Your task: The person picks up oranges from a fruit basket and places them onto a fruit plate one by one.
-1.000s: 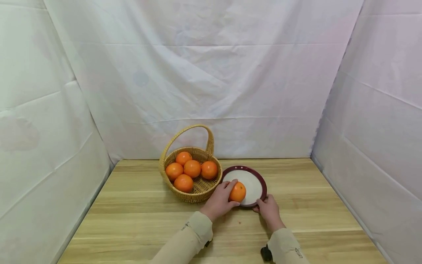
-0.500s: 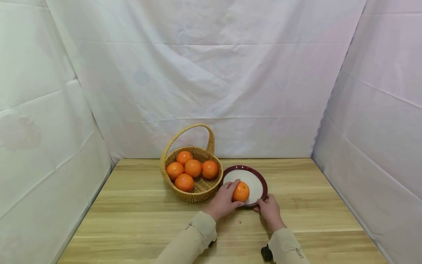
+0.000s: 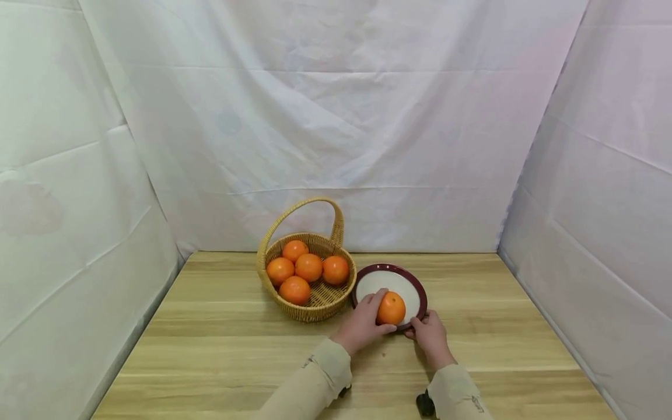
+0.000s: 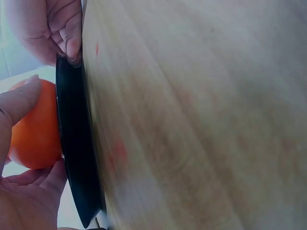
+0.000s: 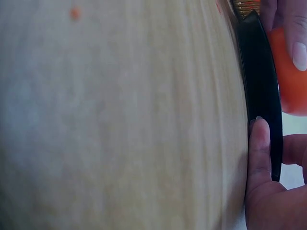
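My left hand (image 3: 364, 322) grips an orange (image 3: 391, 308) at the front of a white plate (image 3: 382, 280) with a dark red rim. In the left wrist view, thumb and fingers curl round the orange (image 4: 37, 129), which sits low over the plate (image 4: 76, 139); whether it touches the plate's surface I cannot tell. The right hand (image 3: 430, 338) pinches the plate's near right rim. In the right wrist view, one finger lies under the plate (image 5: 261, 81) and the thumb is on its upper side.
A wicker basket (image 3: 310, 313) with a tall handle stands left of the plate, close to its rim. Several oranges (image 3: 308, 268) lie in it. White cloth (image 3: 336, 128) hangs behind and at both sides of the wooden table (image 3: 220, 338).
My left hand has moved a little to the right with the orange, farther over the plate. The right hand keeps its pinch on the rim.
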The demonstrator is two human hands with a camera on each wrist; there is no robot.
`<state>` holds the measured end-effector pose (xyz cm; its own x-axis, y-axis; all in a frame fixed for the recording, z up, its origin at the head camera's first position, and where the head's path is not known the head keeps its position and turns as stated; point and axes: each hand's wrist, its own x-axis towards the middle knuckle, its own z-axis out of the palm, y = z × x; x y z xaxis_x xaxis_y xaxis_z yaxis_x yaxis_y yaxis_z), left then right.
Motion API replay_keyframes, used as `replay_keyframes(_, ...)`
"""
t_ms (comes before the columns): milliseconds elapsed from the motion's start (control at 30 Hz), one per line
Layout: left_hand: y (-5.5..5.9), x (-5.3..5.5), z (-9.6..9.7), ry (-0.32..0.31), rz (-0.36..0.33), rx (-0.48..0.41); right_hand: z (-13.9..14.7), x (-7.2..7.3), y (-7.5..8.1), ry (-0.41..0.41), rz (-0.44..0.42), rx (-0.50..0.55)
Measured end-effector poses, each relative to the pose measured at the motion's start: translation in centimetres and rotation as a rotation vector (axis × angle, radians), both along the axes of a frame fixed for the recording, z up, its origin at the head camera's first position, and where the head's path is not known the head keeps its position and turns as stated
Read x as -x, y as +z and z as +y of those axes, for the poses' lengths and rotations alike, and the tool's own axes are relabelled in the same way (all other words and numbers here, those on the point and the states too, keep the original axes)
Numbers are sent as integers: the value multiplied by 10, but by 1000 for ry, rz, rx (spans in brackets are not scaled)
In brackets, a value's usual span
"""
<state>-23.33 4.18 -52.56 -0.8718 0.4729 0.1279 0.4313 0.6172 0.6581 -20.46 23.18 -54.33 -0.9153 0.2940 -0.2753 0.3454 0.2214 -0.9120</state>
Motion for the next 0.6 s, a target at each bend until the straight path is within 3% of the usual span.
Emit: replay_keyframes(600, -4, -3, 6, 19, 15, 2, 1, 0, -3, 12, 20, 5)
